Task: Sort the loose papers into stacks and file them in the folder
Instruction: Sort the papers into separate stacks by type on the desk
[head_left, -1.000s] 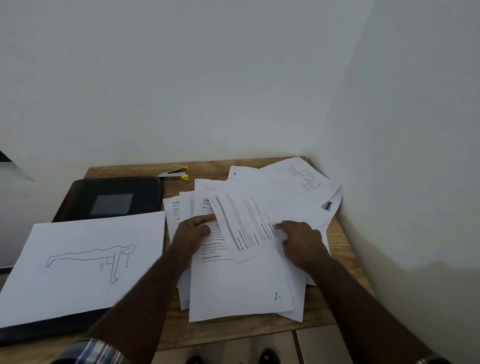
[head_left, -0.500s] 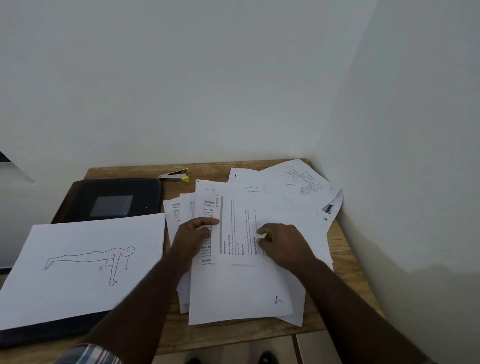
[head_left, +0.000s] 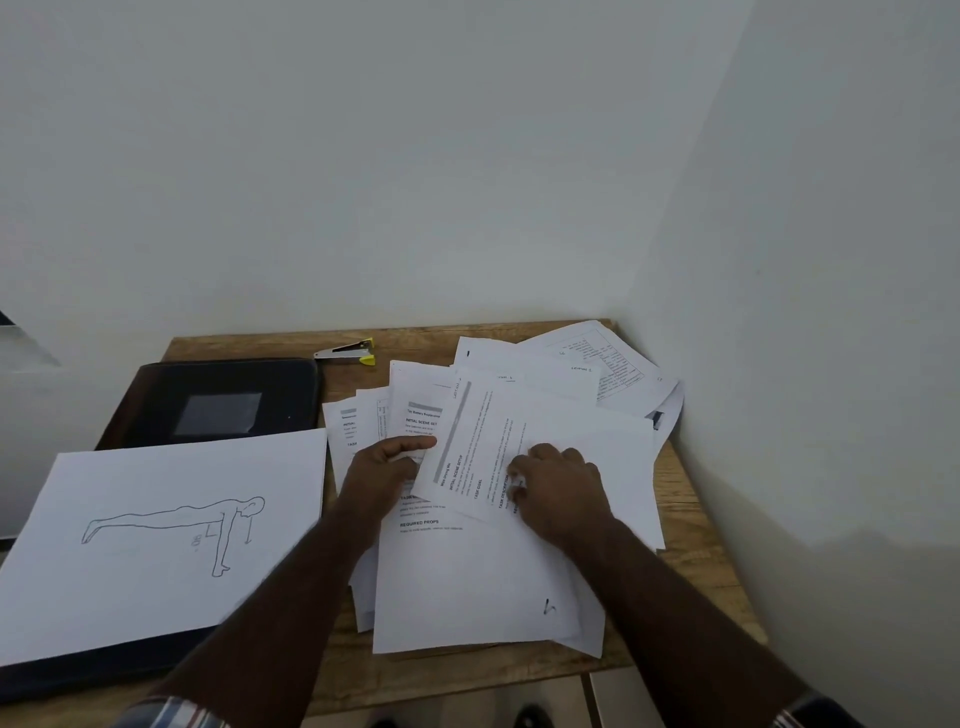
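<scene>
A loose pile of printed papers (head_left: 467, 587) is spread over the right half of the wooden table (head_left: 691, 525). On top lies a tilted printed sheet (head_left: 483, 431). My right hand (head_left: 561, 499) lies on it with bent fingers, and a bit of paper shows between the fingertips. My left hand (head_left: 382, 475) rests on the pile beside that sheet's left edge, its thumb stretched toward the edge. A black folder (head_left: 223, 400) lies open at the left. A sheet with a push-up line drawing (head_left: 156, 525) covers its near half.
A small stapler with yellow tips (head_left: 347, 352) sits at the back of the table between the folder and the papers. White walls close the table in behind and on the right. Papers reach into the back right corner (head_left: 613, 358).
My right hand has slid left with the top sheet, which has turned and now lies against my left hand. The left hand has stayed in place.
</scene>
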